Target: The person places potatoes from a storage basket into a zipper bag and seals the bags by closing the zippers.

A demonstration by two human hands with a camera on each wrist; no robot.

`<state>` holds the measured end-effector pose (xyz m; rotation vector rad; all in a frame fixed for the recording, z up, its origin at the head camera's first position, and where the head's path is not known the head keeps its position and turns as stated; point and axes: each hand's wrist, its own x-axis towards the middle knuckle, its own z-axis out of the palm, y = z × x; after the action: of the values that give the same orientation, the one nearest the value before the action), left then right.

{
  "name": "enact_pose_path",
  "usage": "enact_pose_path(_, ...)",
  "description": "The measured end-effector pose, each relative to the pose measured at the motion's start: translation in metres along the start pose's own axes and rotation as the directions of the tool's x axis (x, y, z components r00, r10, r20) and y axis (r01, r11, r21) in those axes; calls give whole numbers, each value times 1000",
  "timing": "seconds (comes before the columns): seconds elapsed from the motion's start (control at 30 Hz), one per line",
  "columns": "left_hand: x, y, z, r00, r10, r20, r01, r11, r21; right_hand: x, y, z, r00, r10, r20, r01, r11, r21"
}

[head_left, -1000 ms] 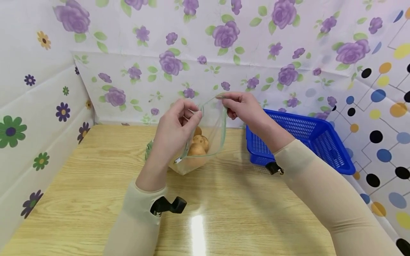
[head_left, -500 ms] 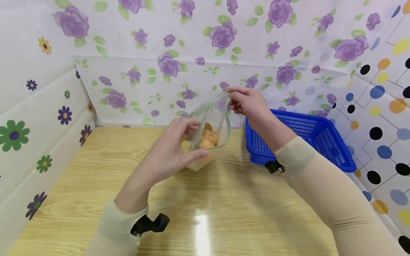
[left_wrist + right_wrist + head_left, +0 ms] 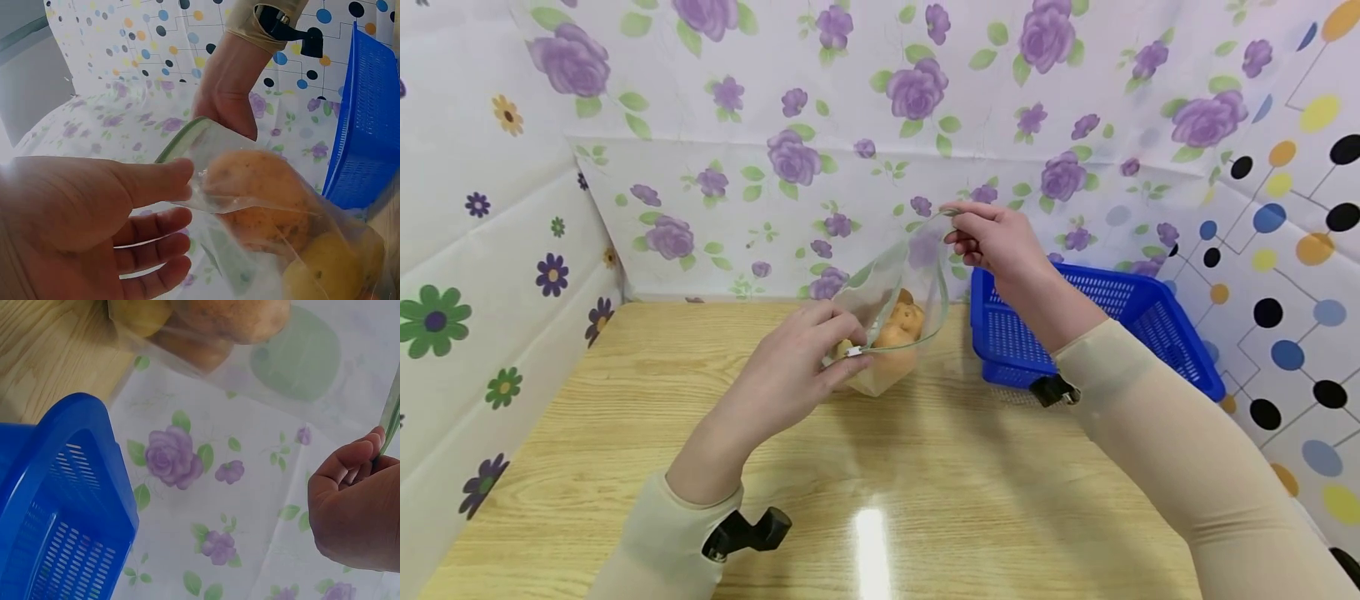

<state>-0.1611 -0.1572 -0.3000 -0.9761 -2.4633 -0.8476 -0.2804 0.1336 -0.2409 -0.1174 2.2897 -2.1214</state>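
Observation:
A clear slider zip bag (image 3: 880, 382) with a green-edged mouth stands on the table, its mouth spread wide. Several brown potatoes (image 3: 904, 323) lie inside, and the left wrist view also shows a yellow, rounder item (image 3: 328, 269) in it. At the raised far right corner of the mouth, my right hand (image 3: 1000, 242) pinches the rim between thumb and forefinger. My left hand (image 3: 793, 358) has thumb and forefinger at the near left corner, pinching the rim by the white slider (image 3: 854, 352). Its other fingers are loosely bent in the left wrist view.
A blue perforated plastic basket (image 3: 1093, 300) stands to the right of the bag, partly behind my right forearm. Floral sheeting (image 3: 730, 217) rises at the table's back, with patterned sheets at both sides. The wood-grain table (image 3: 940, 500) extends toward me.
My left hand let go of the upper rim, moved down and opened, then came in to the slider corner. The right hand drew its corner up and right, and the bag shifted right.

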Motion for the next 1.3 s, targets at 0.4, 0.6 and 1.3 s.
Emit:
enact_pose_path(0.4,10,-15,-29,983,-107,-152,99,993,-61,-5,-2,-30,1000,7,-7,-7,999,-37)
enact_pose_path(0.6,17,-21,-45,958,-156,-240,149,988,-47,-11,-7,-40,1000,12,20,-10,997,-75)
enact_pose_path(1.3,38,-34,-56,832,-366,-417,287,927,-242,-37,-17,-66,990,-58,127,100,932,-349)
